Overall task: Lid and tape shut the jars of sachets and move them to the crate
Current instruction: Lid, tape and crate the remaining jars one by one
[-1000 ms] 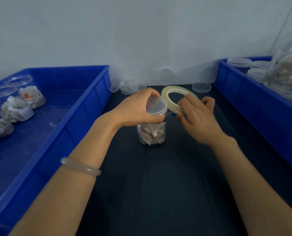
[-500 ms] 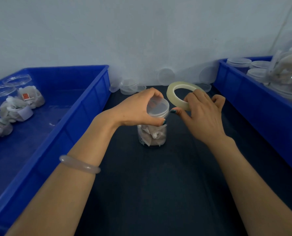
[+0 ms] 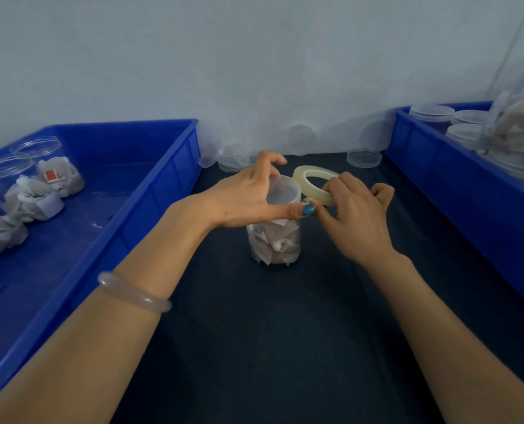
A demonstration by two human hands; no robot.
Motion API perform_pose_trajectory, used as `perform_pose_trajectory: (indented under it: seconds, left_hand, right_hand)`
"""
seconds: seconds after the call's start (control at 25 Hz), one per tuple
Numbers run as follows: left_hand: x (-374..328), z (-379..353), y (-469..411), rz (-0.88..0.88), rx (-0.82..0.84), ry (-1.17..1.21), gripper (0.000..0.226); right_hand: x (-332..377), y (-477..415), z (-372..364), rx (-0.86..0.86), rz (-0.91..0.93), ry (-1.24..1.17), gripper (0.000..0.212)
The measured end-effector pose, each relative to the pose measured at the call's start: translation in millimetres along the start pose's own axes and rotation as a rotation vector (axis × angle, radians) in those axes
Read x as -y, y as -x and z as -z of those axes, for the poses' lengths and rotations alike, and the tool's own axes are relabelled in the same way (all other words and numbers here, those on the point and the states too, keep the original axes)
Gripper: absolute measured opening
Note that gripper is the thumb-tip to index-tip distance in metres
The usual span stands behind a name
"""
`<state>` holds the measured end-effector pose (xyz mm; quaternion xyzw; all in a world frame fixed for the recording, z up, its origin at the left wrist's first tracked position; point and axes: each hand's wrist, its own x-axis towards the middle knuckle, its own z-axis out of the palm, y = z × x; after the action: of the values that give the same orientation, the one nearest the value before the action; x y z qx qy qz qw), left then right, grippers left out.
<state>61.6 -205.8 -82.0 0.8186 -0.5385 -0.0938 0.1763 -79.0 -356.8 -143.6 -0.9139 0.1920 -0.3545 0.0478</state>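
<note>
Gripping the top of the jar [image 3: 274,244], left hand [image 3: 245,198] curls round the lid [image 3: 285,191]: thumb lies along the near rim with its painted nail at the rim's right edge, and the index finger arches over the far side with its tip lifted. Lid sits on the jar mouth; cannot tell if it is fully seated. Right hand [image 3: 357,218] pinches the tape roll [image 3: 314,179] between thumb and index finger, other fingers curled in. The right thumb tip meets the left thumb nail at the lid's right side. Roll is tilted, off the table, just beside the lid on its right. A strip from roll to lid is too hard to make out. Jar stands upright on the dark table [image 3: 270,347], centre of view, between the two crates, with sachets [image 3: 270,240] packed inside. A pale bracelet [image 3: 134,290] is on the left wrist. The left crate [image 3: 138,228], blue, holds clear jars [image 3: 4,175] at its far-left end, with more loose sachets [image 3: 33,198] bunched around them. The right crate [image 3: 456,191], also blue, holds stacked lids [image 3: 432,110] and a clear bag [image 3: 520,120], contents blurred. Spare lids [image 3: 364,159] lie on the table or lean along the foot of the pale wall [image 3: 254,71], behind the jar and well apart from it.
</note>
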Motion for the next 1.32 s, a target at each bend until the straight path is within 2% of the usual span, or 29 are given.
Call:
perform_pose_trajectory:
  seconds: [0.16, 0.32, 0.4, 0.56, 0.72, 0.84, 0.96, 1.16, 1.32]
  left_hand:
    - [-9.1, -4.8, 0.6, 0.063, -0.075, -0.012, 0.098]
    - [-15.0, 2.4, 3.2, 0.031, -0.103, -0.073, 0.065]
    - [-20.3, 4.9, 2.8, 0.049, -0.121, -0.156, 0.058]
    - [-28.4, -12.2, 2.1, 0.094, -0.135, -0.198, 0.071]
    - [-23.4, -19.4, 4.6, 0.079, -0.247, -0.206, 0.081]
    - [-16.5, -17.8, 7.3, 0.064, -0.275, -0.124, 0.077]
    - [-13.9, -18.6, 8.8, 0.063, -0.287, -0.093, 0.067]
    - [-9.7, -13.8, 8.6, 0.028, -0.234, -0.054, 0.062]
    - [-7.8, -10.8, 6.8, -0.043, -0.18, 0.019, 0.069]
  right_hand:
    - [-2.6, -1.2, 4.7, 0.008, 0.003, -0.006, 0.037]
    - [-7.4, -2.3, 10.0, 0.0, 0.043, 0.006, 0.035]
    - [-5.3, -0.6, 8.6, 0.012, 0.056, 0.016, 0.034]
    - [-3.6, 0.0, 6.4, 0.056, 0.059, 0.032, 0.037]
    - [-6.8, -2.6, 5.1, 0.152, 0.076, -0.019, 0.022]
    - [-12.0, -4.9, 6.6, 0.207, 0.106, -0.116, 0.011]
    - [-16.8, -5.9, 9.0, 0.267, 0.132, -0.157, 0.014]
    - [-13.2, -4.3, 9.3, 0.125, 0.095, -0.01, 0.027]
    - [-8.1, -3.9, 7.8, 0.081, 0.069, 0.049, 0.033]
